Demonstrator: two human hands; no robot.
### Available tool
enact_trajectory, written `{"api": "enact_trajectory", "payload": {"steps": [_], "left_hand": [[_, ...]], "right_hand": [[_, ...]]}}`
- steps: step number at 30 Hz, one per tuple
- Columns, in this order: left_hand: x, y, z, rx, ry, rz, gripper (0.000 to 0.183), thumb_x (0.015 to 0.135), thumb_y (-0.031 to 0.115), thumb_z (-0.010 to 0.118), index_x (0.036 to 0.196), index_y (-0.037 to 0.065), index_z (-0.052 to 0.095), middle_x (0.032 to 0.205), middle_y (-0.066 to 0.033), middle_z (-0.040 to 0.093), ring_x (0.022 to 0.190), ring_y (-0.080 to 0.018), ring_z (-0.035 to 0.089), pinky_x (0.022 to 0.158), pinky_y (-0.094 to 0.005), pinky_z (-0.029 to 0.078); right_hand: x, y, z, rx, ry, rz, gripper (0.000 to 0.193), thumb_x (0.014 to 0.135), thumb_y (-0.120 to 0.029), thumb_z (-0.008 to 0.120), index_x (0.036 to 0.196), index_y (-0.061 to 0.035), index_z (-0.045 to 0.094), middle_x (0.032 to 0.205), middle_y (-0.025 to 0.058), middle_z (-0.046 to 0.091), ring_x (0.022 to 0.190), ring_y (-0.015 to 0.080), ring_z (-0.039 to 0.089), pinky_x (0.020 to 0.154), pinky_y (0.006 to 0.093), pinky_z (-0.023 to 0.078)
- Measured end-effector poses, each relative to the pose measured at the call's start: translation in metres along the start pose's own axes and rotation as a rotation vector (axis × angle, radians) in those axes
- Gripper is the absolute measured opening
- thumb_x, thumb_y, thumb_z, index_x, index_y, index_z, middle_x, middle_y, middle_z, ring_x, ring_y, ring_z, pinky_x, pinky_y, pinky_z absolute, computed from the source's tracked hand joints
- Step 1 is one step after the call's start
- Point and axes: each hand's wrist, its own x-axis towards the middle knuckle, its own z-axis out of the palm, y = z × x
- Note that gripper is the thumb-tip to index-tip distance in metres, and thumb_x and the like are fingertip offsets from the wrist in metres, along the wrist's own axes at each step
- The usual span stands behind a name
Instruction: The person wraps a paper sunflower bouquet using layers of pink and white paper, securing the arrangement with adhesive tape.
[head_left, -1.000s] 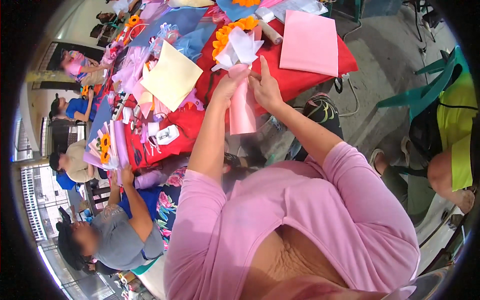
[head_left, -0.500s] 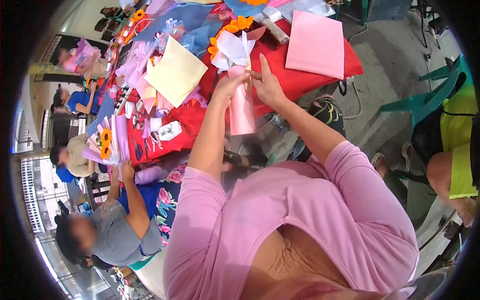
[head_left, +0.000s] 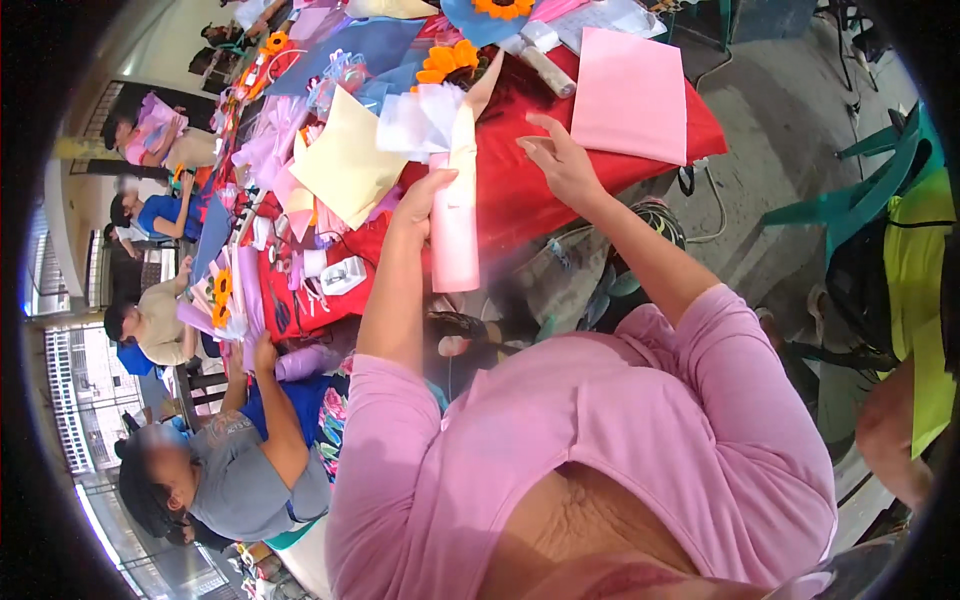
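Observation:
My left hand [head_left: 422, 208] is wrapped around a small flower bouquet [head_left: 455, 245], gripping its pink paper sleeve. White mesh [head_left: 418, 122] fans out at the top beside a cream paper strip [head_left: 463, 150]. An orange artificial sunflower [head_left: 448, 64] shows just beyond the mesh; I cannot tell whether it belongs to this bouquet. To the right, apart from the bouquet, my right hand [head_left: 565, 165] is raised with fingers spread and nothing visible in it. Cream paper sheets [head_left: 352, 160] lie left of the bouquet, and pink sheets [head_left: 630, 95] lie beyond my right hand.
A red-covered table [head_left: 515, 200] carries wrapping materials, a clear roll [head_left: 548, 72] and a white tape dispenser [head_left: 343, 276]. At left a person in grey [head_left: 245, 470] holds another sunflower bouquet [head_left: 225, 300]; others sit farther along. A green chair [head_left: 870, 190] stands at right.
My right hand has let go of the bouquet and moved right, fingers opening. My left hand has shifted the bouquet left and nearer, and its mesh now leans left.

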Motion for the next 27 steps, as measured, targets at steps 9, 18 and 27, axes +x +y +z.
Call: {"api": "enact_trajectory", "payload": {"steps": [9, 18, 27], "left_hand": [[-0.064, 0.011, -0.012, 0.012, -0.353, 0.354, 0.050, 0.075, 0.016, 0.059, 0.119, -0.003, 0.045, 0.109, -0.0123, 0.056, 0.096, -0.0208, 0.057, 0.082, -0.0328, 0.047], [-0.069, 0.020, 0.019, 0.462, 0.042, 1.142, 0.046, 0.076, 0.015, 0.060, 0.118, 0.002, 0.046, 0.104, -0.0065, 0.056, 0.093, -0.0191, 0.054, 0.082, -0.0318, 0.045], [-0.052, 0.020, 0.031, 0.446, -0.042, 1.088, 0.050, 0.075, 0.014, 0.062, 0.120, 0.003, 0.045, 0.106, -0.0057, 0.056, 0.097, -0.0175, 0.053, 0.083, -0.0301, 0.044]], "right_hand": [[-0.028, -0.022, -0.017, -0.154, -0.024, -0.096, 0.029, 0.083, -0.017, 0.060, 0.107, -0.0032, 0.050, 0.087, 0.0090, 0.059, 0.081, 0.0122, 0.056, 0.070, 0.0269, 0.045], [-0.016, -0.092, 0.026, 0.514, 0.052, 0.107, 0.069, 0.080, -0.016, 0.063, 0.131, 0.0009, 0.020, 0.096, 0.0110, 0.057, 0.086, 0.0174, 0.057, 0.078, 0.0293, 0.044], [0.014, -0.109, 0.045, 0.597, 0.237, -0.077, 0.071, 0.074, -0.004, 0.064, 0.128, 0.0064, 0.019, 0.079, 0.0059, 0.056, 0.070, 0.0129, 0.053, 0.066, 0.0248, 0.043]]}}
